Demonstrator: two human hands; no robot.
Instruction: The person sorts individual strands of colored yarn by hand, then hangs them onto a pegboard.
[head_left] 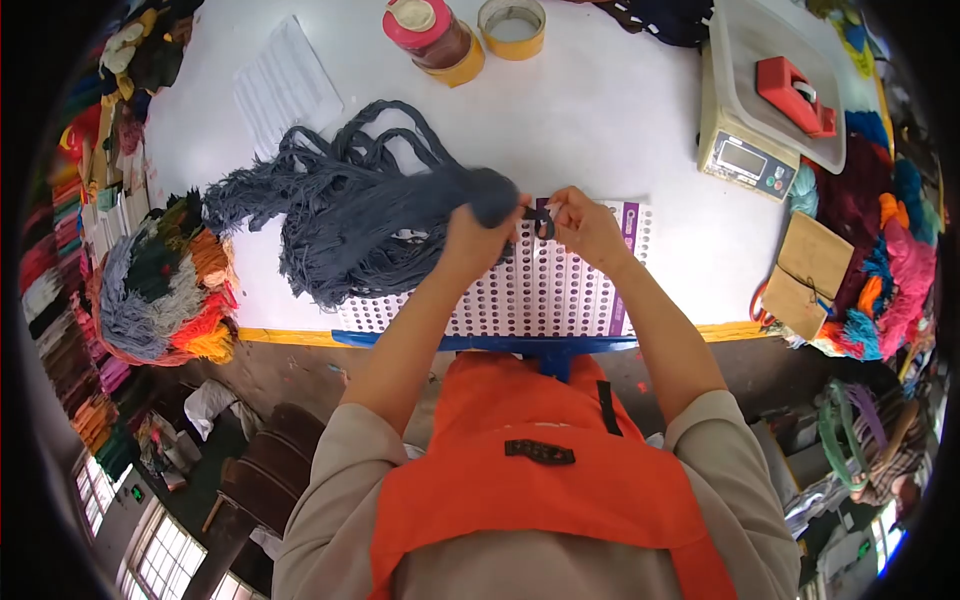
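A thick bundle of dark blue-grey yarn lies across the table, its looped and frayed strands spread to the left. My left hand is closed around its right end, where the strands gather into a rounded, slightly blurred bunch. Just to the right, my right hand pinches a short dark strand that hangs in a small loop between both hands. Beneath the hands is a white card with rows of punched holes and purple strips, partly covered by the yarn.
On the white table stand a jar with a pink lid, a tape roll and a printed sheet. A scale bears a tray with a red tape dispenser. Colourful yarn piles flank both sides.
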